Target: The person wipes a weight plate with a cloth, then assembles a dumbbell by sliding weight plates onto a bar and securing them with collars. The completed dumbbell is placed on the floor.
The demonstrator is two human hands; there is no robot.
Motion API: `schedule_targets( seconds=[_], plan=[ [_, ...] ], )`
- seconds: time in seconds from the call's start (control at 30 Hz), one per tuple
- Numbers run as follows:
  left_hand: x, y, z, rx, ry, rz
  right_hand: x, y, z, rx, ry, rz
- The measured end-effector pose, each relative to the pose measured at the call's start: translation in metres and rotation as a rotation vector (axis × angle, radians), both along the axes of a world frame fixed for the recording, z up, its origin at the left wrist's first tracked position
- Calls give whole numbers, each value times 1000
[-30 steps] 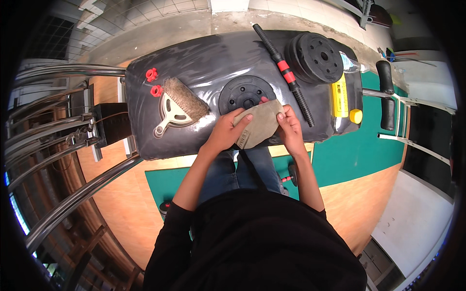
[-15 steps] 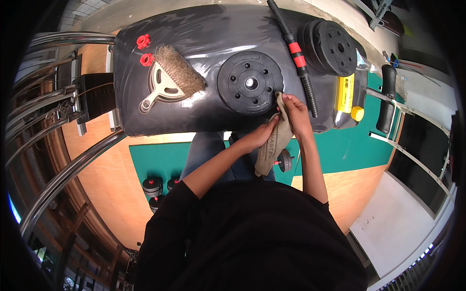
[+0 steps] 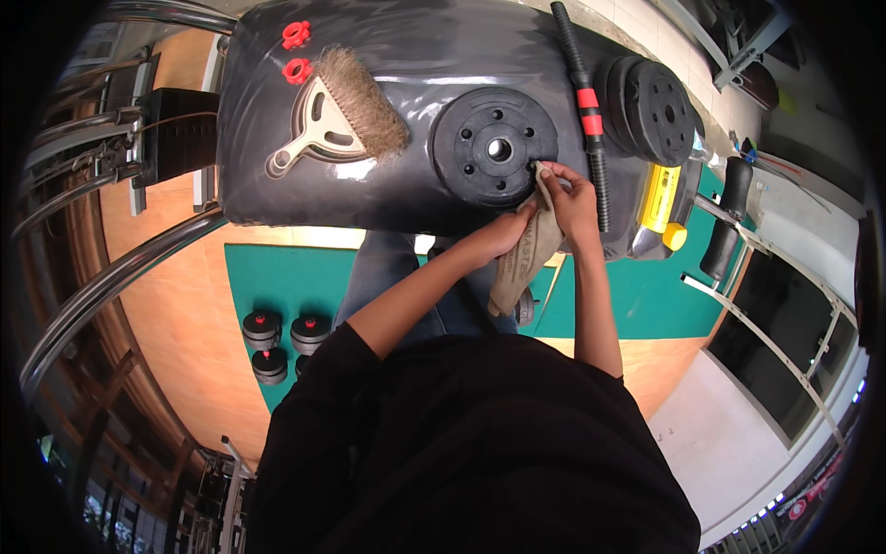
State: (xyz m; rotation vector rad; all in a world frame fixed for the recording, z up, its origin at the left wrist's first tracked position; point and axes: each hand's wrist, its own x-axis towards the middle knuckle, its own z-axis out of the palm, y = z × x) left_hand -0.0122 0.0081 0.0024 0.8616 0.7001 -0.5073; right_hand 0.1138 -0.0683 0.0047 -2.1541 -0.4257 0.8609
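A round black weight plate [image 3: 480, 171] with a ring of small holes lies flat on the black padded bench [image 3: 388, 208]. My right hand [image 3: 576, 210] pinches a twisted corner of a tan cloth [image 3: 528, 260] at the small hole near the plate's right edge. Lower on the same cloth, my left hand [image 3: 503, 233] grips it just off the plate's near edge. The rest of the cloth, with dark print, hangs down past the bench toward my lap. Both sets of fingers are closed, and the fingertips partly hide the cloth's tip.
Right of the plate lie a black threaded bar [image 3: 591, 125] with red bands, stacked weight plates [image 3: 666, 115] and a yellow bottle [image 3: 659, 198]. On the left are a bench brush [image 3: 365, 106] and two red star nuts [image 3: 296, 35]. Several dumbbells [image 3: 263, 326] stand on the green mat [image 3: 277, 277].
The view has shifted. My right fingers have brought the cloth's tip from beside the plate's edge onto its right-hand hole. My left hand keeps its hold on the cloth.
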Motion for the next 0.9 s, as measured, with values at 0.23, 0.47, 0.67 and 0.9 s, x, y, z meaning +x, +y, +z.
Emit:
schedule_targets(
  seconds=[0.23, 0.47, 0.67, 0.9],
  plan=[
    [0, -2, -8, 11, 13, 0, 0, 2, -6, -45, -278, 144],
    [1, -7, -15, 71, -11, -9, -15, 19, 26, -159, -627, 446],
    [0, -11, -9, 62, -26, 62, -21, 28, 31, -427, -775, 666],
    [11, -4, -14, 0, 33, 57, -8, 45, 27, -348, -634, 520]
  ],
)
